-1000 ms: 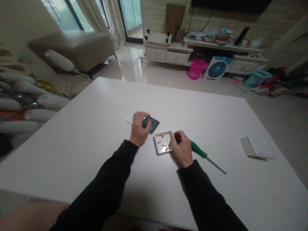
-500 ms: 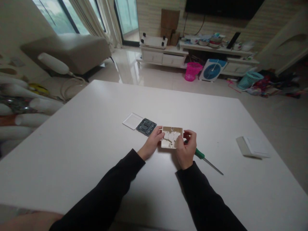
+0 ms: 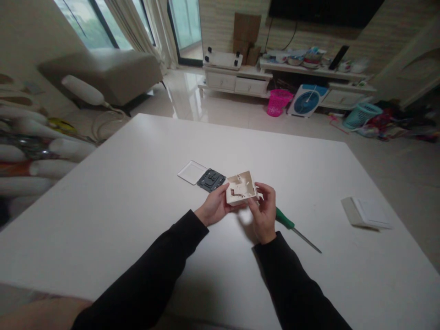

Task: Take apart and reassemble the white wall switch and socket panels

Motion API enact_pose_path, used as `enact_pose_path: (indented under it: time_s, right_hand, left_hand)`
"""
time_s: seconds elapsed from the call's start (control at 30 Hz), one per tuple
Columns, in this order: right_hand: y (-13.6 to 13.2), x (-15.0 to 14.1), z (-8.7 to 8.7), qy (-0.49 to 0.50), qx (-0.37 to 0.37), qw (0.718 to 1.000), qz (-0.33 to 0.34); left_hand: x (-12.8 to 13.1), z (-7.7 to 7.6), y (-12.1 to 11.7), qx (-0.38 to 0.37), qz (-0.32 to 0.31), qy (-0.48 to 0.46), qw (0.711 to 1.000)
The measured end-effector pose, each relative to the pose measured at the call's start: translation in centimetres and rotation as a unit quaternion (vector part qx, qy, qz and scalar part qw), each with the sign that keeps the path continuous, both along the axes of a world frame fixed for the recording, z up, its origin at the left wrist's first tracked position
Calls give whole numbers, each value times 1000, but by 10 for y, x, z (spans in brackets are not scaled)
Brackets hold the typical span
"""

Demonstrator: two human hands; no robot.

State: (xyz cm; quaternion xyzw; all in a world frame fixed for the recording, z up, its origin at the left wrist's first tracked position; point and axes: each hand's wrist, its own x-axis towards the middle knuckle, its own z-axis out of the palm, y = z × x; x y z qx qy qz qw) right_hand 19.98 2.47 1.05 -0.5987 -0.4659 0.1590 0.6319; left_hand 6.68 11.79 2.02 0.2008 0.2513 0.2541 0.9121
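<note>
An open square off-white electrical back box (image 3: 243, 195), tilted, is held just above the table with its hollow side up. My left hand (image 3: 216, 205) is closed around its left side, thumb on the rim and fingers underneath. On the right, my right hand (image 3: 264, 213) has its thumb at the box's near right corner and its fingers curled behind. A small white bit (image 3: 260, 196) shows between those fingers, too small to name. Just right of that hand lies a green-handled screwdriver (image 3: 284, 219). Beyond my left hand are a dark grey square frame plate (image 3: 210, 179) and a clear square cover (image 3: 191, 172).
A white folded or box-like piece (image 3: 367, 213) lies at the right of the white table (image 3: 144, 151). Past the table stand a pink basket (image 3: 278, 101), a blue-and-white fan (image 3: 306, 101) and a low cabinet (image 3: 252, 85). White rounded objects (image 3: 68, 149) crowd the left side.
The box has been tilted and turned, its right side raised. My left fingers have moved further under it, and my right hand has shifted slightly. The view has moved a little.
</note>
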Motion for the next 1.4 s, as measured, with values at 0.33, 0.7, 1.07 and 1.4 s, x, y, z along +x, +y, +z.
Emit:
enact_pose_path:
  time_s: [0.33,0.7,1.07,1.4]
  right_hand:
    - [1,0,0,-36,-4,999,3]
    - [2,-2,3,-58,11,998,20]
    - [0,1,5,-106,10,993,-44]
    - [1,3,4,-96,8,992,-79]
  left_hand:
    - [-4,5,0,-73,-25,-59,995]
    - [5,0,-2,9,26,-64,998]
    - [8,-7,2,64,97,-10,993]
    - [3,-8,4,286,256,113,917]
